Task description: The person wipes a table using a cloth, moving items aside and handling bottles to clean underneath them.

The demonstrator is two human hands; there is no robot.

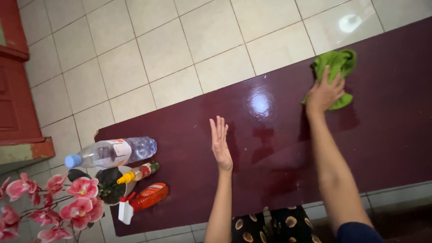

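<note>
My right hand (325, 93) presses flat on a crumpled green cloth (338, 63) at the far side of a glossy dark maroon table (387, 121). My left hand (220, 144) hovers over the table's middle, edge-on, fingers straight and together, holding nothing. The table's surface reflects a ceiling light beside the cloth.
At the table's left end stand a clear water bottle with a blue cap (110, 153), a small bottle with a yellow nozzle (138, 172), an orange spray bottle (145, 201) and a pot of pink artificial orchids (67, 202). Cream floor tiles (180, 49) lie beyond; a red wooden cabinet (15, 90) stands at left.
</note>
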